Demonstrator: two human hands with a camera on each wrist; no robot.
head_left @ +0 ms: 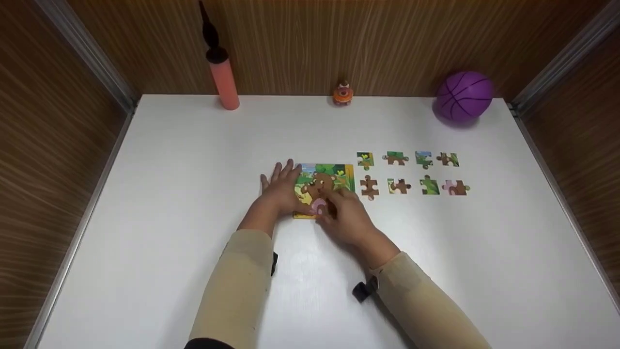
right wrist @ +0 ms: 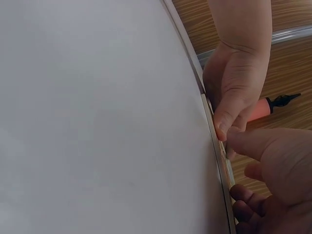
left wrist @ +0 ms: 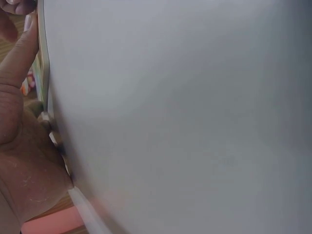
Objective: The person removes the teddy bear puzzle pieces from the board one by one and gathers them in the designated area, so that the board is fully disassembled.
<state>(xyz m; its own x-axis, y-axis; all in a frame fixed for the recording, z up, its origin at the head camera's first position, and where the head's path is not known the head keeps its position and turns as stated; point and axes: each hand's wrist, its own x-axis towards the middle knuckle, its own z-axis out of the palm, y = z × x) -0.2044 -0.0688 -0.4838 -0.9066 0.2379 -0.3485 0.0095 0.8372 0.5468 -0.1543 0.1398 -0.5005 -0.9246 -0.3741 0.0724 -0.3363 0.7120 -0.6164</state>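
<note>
A square puzzle board (head_left: pixel 346 169) with a bear picture and a yellow border lies mid-table, partly covered by both hands. My left hand (head_left: pixel 283 194) rests along its left side, fingers spread flat and thumb reaching over the lower edge. Over the lower right of the board, my right hand (head_left: pixel 346 215) pinches a puzzle piece (head_left: pixel 318 207) with bent fingers and thumb; much of the piece is hidden. The right wrist view has both thumb tips meeting at the board's edge, where the right hand (right wrist: pixel 287 180) is seen from the side.
To the right of the board, several loose puzzle pieces (head_left: pixel 369 187) lie in two rows. Along the back wall stand a pink pump (head_left: pixel 224 82) with a black nozzle, a small orange figurine (head_left: pixel 343 94) and a purple ball (head_left: pixel 465 96). Wood-grain walls enclose the white table (head_left: pixel 184 160).
</note>
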